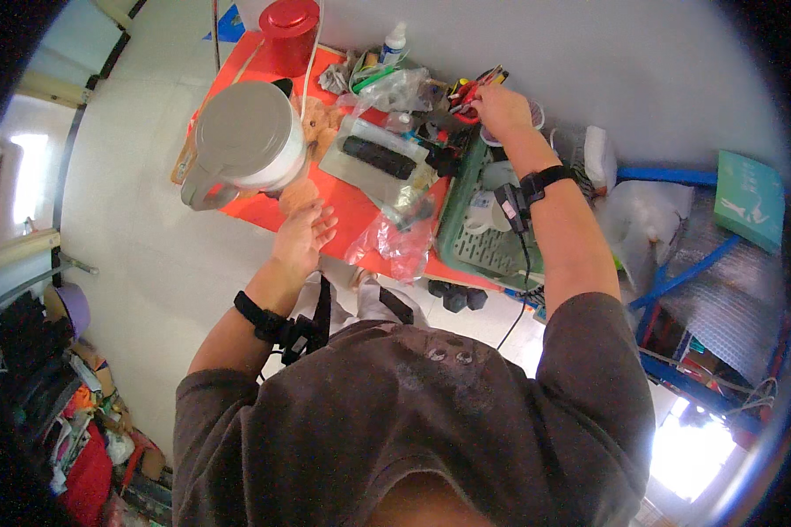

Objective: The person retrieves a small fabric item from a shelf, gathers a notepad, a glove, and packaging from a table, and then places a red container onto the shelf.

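My right hand [501, 112] reaches to the back of the table, its fingertips at a red holder [465, 113] packed with tools or pens. The hand hides part of the holder, so what the fingers grip, if anything, is unclear. Palm up and fingers parted, my left hand [305, 234] is at the table's front edge with nothing in it. Just beyond it stands a large white pitcher [250, 141] with a grey lid and handle. A pale flat case [369, 165] with a black oblong object [379, 157] on top lies between the hands.
A green perforated basket [488, 250] holds a white mug [480, 212] under my right forearm. Clear plastic bags [395, 240] lie on the red tabletop [343, 201]. A red lidded jug [290, 39] and a white bottle [393, 43] stand behind. Blue shelving [666, 176] is at right.
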A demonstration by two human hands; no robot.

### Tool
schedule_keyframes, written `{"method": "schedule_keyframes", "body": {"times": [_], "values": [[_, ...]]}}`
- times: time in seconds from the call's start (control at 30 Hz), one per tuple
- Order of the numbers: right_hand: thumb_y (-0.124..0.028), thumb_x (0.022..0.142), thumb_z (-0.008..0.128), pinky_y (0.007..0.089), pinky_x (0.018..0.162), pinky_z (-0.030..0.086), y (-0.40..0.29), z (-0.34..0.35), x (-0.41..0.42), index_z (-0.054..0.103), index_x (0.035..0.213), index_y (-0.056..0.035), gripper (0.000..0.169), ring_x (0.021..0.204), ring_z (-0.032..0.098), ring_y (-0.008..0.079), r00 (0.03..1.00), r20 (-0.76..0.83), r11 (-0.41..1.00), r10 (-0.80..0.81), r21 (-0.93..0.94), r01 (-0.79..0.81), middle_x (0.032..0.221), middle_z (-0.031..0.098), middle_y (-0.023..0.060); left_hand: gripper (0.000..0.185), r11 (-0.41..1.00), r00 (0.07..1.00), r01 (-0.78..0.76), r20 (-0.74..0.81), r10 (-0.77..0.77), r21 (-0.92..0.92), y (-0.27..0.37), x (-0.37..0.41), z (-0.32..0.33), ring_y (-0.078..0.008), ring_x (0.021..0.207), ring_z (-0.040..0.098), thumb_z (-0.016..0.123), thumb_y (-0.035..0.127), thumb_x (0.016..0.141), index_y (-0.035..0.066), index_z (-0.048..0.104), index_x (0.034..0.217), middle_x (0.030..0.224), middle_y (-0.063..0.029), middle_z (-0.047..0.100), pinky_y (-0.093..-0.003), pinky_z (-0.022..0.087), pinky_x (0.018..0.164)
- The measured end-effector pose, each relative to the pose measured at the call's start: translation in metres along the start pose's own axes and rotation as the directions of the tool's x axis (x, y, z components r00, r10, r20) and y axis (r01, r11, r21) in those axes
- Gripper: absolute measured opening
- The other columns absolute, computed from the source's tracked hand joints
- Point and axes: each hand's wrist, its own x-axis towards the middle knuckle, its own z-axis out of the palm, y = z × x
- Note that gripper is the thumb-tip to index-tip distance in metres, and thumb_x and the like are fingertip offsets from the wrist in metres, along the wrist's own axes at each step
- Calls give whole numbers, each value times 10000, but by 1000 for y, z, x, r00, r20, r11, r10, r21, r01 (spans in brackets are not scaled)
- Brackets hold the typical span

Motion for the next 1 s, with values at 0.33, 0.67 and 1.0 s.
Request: {"method": "schedule_keyframes", "body": {"times": [0.33, 0.67, 1.0], "values": [[-256, 800, 549, 325, 709, 460, -17, -3, -76, 590, 918, -38, 251, 748, 594, 224, 862, -51, 295, 505, 948, -117, 818, 624, 107, 347, 981, 947, 191, 260, -190, 21, 9, -23, 36, -247, 946, 533, 508, 265, 850, 83, 437, 1137, 1061, -102, 529, -392, 468, 733], [-148, 753, 624, 278, 824, 416, -119, 161, -170, 356, 1261, -60, 581, 964, 517, 188, 890, 438, 420, 126, 789, -448, 1076, 525, 139, 241, 977, 976, 21, 210, -66, 211, -3, 8, -8, -210, 924, 558, 477, 214, 855, 108, 510, 1068, 985, -65, 589, -364, 460, 637], [-261, 724, 614, 361, 832, 435, -105, 190, -172, 500, 1116, -4, 483, 973, 540, 319, 780, 557, 501, 283, 608, -616, 1047, 559, 181, 251, 982, 995, 83, 48, -92, 170, 24, -15, -24, -210, 777, 613, 484, 236, 849, 99, 512, 1058, 926, -68, 611, -298, 448, 559]]}}
